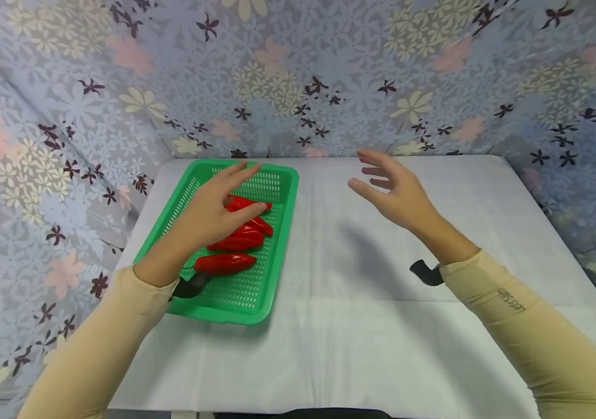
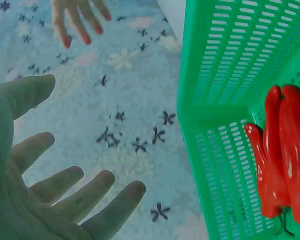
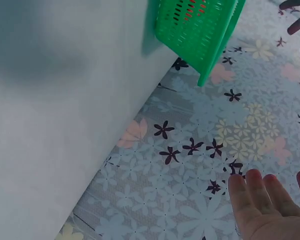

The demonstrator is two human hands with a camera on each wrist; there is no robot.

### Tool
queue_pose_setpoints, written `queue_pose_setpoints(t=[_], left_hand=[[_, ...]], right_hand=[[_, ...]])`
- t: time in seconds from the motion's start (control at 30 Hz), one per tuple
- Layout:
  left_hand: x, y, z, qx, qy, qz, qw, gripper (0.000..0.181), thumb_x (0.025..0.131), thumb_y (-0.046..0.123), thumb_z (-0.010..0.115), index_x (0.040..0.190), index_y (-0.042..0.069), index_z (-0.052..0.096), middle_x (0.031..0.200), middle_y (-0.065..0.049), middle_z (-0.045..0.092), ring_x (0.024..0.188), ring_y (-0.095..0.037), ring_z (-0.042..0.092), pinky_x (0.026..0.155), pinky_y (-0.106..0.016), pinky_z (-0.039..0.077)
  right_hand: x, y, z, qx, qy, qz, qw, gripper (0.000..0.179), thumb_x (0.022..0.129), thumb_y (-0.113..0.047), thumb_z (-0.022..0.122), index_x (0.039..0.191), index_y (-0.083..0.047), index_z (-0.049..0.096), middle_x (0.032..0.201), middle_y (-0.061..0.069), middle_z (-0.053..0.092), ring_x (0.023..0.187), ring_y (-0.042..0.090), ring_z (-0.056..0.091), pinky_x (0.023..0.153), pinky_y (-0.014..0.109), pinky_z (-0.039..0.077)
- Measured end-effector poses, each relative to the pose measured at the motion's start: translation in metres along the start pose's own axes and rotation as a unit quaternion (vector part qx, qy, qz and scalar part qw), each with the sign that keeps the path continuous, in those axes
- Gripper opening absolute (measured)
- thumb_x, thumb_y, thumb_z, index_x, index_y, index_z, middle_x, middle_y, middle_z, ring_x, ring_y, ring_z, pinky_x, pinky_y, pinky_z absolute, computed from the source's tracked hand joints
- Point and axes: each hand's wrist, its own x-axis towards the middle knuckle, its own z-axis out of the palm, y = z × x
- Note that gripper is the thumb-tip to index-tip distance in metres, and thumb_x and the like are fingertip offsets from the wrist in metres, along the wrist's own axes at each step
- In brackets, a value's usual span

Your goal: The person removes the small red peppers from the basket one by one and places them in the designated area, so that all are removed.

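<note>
My left hand (image 1: 213, 208) hovers above a green plastic basket (image 1: 262, 311), its fingers spread and nothing in its grasp. Several red peppers (image 1: 227, 263) lie in the basket, partly hidden beneath that hand in the head view. In the left wrist view the peppers (image 2: 294, 150) look long and glossy, bunched by the slotted wall. My right hand (image 1: 399, 189) is raised over the table to the right of the basket, fingers apart and loosely bent, holding nothing. Its fingers (image 3: 257, 192) show at the bottom right of the right wrist view.
A white cloth covers the table (image 1: 407, 349), with the basket on its left part. Floral-patterned fabric (image 1: 318, 75) rises behind the table and along its sides. A dark wrist strap piece (image 1: 426, 273) sticks out by the right sleeve.
</note>
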Motion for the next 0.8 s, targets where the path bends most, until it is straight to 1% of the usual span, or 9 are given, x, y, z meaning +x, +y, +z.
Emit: queue_pose_setpoints(t=[0.13,0.23,0.37,0.5,0.6,0.7,0.8], left_hand=[[-0.01,-0.014,-0.008,-0.028,0.02,-0.022,0.9992,0.063,0.087,0.051,0.061,0.142,0.049,0.031,0.155,0.013,0.025,0.142,-0.021,0.028,0.096,-0.049,0.047],[-0.019,-0.028,-0.014,-0.053,0.035,-0.038,0.9972,0.062,0.088,0.049,0.062,0.141,0.049,0.031,0.154,0.013,0.027,0.143,-0.018,0.028,0.097,-0.05,0.046],[-0.034,-0.046,-0.021,-0.066,0.06,-0.057,0.9944,0.06,0.088,0.043,0.063,0.141,0.047,0.035,0.153,0.011,0.032,0.141,-0.018,0.031,0.1,-0.051,0.043],[-0.051,-0.063,-0.029,-0.071,0.083,-0.075,0.9911,0.056,0.089,0.037,0.065,0.14,0.041,0.042,0.15,0.006,0.039,0.139,-0.02,0.036,0.104,-0.051,0.039],[-0.064,-0.077,-0.034,-0.069,0.082,-0.096,0.9896,0.053,0.09,0.037,0.064,0.139,0.038,0.045,0.15,0.002,0.04,0.139,-0.023,0.036,0.106,-0.051,0.037],[-0.076,-0.089,-0.039,-0.058,0.068,-0.117,0.9891,0.054,0.09,0.038,0.062,0.141,0.034,0.044,0.152,-0.002,0.037,0.14,-0.028,0.033,0.107,-0.053,0.034],[-0.087,-0.098,-0.044,-0.058,0.049,-0.142,0.987,0.055,0.091,0.04,0.06,0.143,0.032,0.041,0.153,-0.003,0.034,0.142,-0.03,0.03,0.107,-0.055,0.032]], right_hand=[[0.002,0.0,0.005,0.005,-0.011,0.01,0.9999,0.063,0.087,-0.046,0.064,0.143,-0.034,0.039,0.148,-0.012,0.04,0.131,0.02,0.047,0.105,0.043,0.04],[0.004,0.0,0.008,0.001,-0.016,0.011,0.9998,0.062,0.087,-0.047,0.063,0.143,-0.035,0.039,0.148,-0.011,0.04,0.131,0.019,0.047,0.105,0.043,0.04],[0.007,-0.001,0.014,0.002,-0.024,0.007,0.9997,0.061,0.087,-0.049,0.062,0.142,-0.037,0.039,0.147,-0.011,0.041,0.13,0.019,0.047,0.105,0.043,0.041],[0.007,-0.011,0.017,0.01,-0.035,0.004,0.9993,0.06,0.089,-0.044,0.063,0.143,-0.032,0.04,0.147,-0.007,0.042,0.13,0.022,0.048,0.105,0.045,0.04],[0.003,-0.025,0.016,0.012,-0.044,0.008,0.9989,0.059,0.091,-0.038,0.062,0.144,-0.024,0.041,0.148,0.001,0.042,0.13,0.027,0.047,0.106,0.047,0.039],[-0.001,-0.038,0.015,0.011,-0.052,0.01,0.9985,0.057,0.092,-0.034,0.061,0.144,-0.02,0.041,0.147,0.006,0.043,0.13,0.03,0.047,0.106,0.047,0.039],[-0.002,-0.043,0.014,0.014,-0.057,0.009,0.9982,0.056,0.092,-0.032,0.061,0.143,-0.019,0.042,0.147,0.006,0.043,0.13,0.031,0.047,0.106,0.046,0.039]])
